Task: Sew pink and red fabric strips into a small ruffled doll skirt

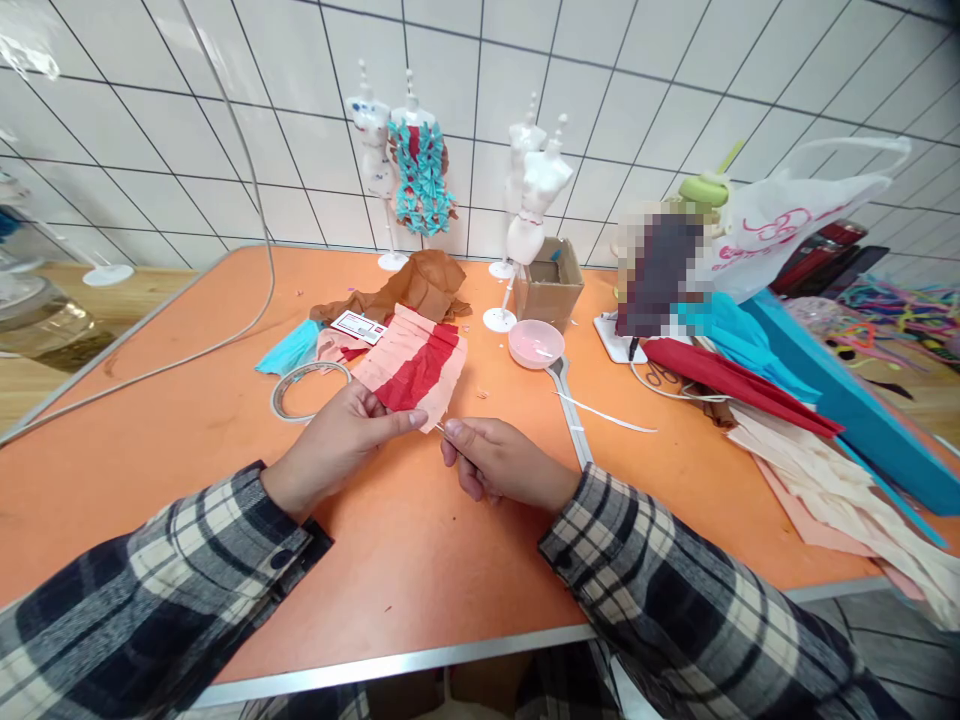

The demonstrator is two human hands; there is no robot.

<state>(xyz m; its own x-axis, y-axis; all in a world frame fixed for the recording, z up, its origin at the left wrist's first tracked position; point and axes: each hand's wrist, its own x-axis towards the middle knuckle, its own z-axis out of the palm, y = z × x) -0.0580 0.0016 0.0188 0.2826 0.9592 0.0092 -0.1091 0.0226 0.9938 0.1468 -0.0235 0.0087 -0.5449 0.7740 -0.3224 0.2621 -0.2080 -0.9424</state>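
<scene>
My left hand point(341, 435) pinches the near edge of a pleated piece of pink and red crepe paper point(416, 365) that lies on the orange table point(187, 440). My right hand point(499, 460) is closed just to its right, thumb and forefinger pinched on a thin pale strip or needle point(441, 428) that reaches the paper's corner; I cannot make out which it is. Both wrists rest on the table, in plaid sleeves.
A tape roll point(307, 385), brown paper point(420, 285) and turquoise paper point(292, 350) lie behind the left hand. Small white mannequins point(536, 195), a cardboard box point(551, 280), a pink dish point(536, 343) and a white strip point(607, 412) stand further back. Stacked crepe sheets point(810, 440) fill the right.
</scene>
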